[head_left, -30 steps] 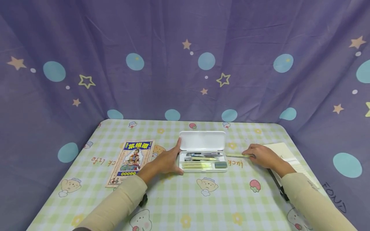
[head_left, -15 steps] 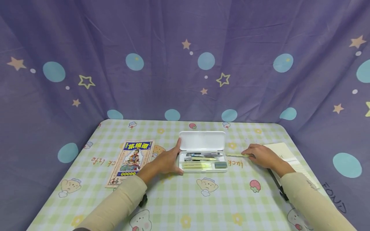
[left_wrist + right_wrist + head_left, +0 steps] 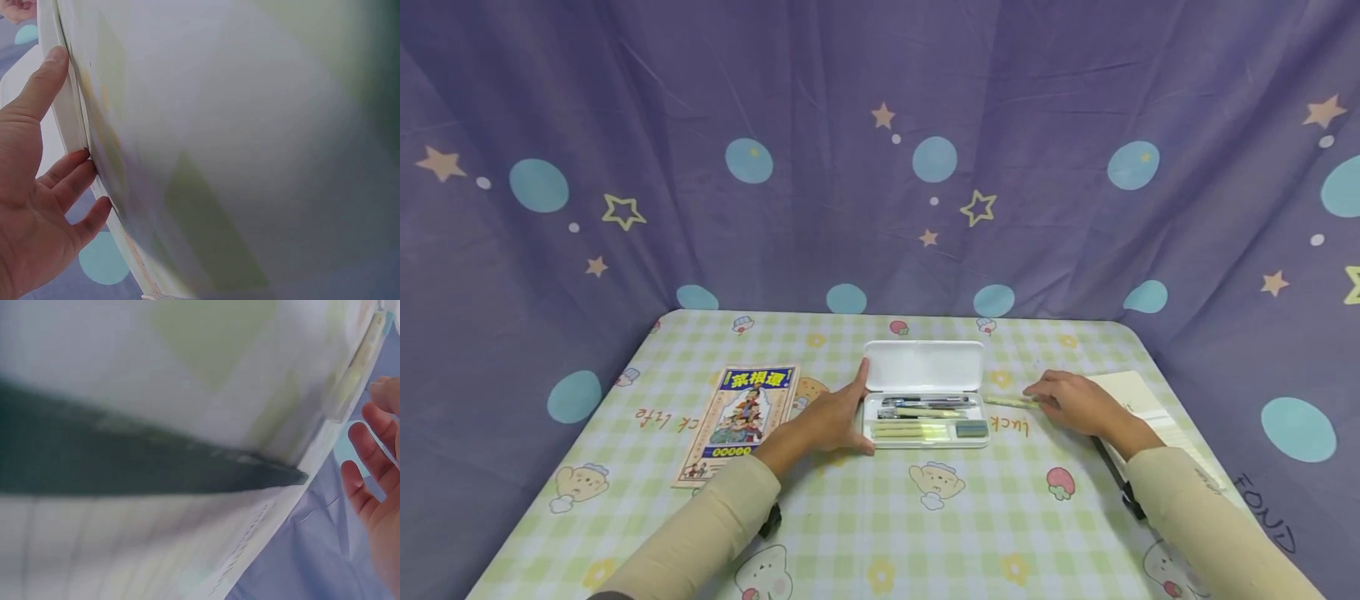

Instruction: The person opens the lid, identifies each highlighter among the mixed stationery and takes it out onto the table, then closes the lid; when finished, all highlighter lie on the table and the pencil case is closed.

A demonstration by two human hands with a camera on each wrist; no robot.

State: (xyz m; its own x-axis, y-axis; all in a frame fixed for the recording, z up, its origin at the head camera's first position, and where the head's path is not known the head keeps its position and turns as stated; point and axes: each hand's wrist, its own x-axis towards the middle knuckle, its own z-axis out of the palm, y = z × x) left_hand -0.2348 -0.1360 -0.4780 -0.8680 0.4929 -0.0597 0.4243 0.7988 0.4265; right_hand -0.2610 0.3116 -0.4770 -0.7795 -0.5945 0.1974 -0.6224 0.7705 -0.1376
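A white pencil case [image 3: 925, 367] lies with its lid raised at the table's centre; pens, pale yellow pieces and a grey-green block are inside. My left hand [image 3: 831, 417] touches its left end, thumb and fingers spread. In the left wrist view the fingertips of that hand [image 3: 37, 175] meet the case's side. Right of the case lies a narrow, pale yellow, ruler-like strip [image 3: 1009, 402]. Over its right end is my right hand [image 3: 1078, 404]. In the right wrist view, the loosely bent fingers [image 3: 369, 447] appear slightly apart from the strip [image 3: 361, 359].
At left lies a booklet [image 3: 741, 425] with a colourful illustrated cover, partly under my left sleeve. A lined notebook [image 3: 1127, 392] with a dark edge lies at right, partly behind my right hand and sleeve. A purple curtain [image 3: 925, 275] hangs behind the checked tablecloth [image 3: 940, 533].
My right hand has shifted slightly to the left along the strip, and its fingers look looser. The left hand and the pencil case stay in place.
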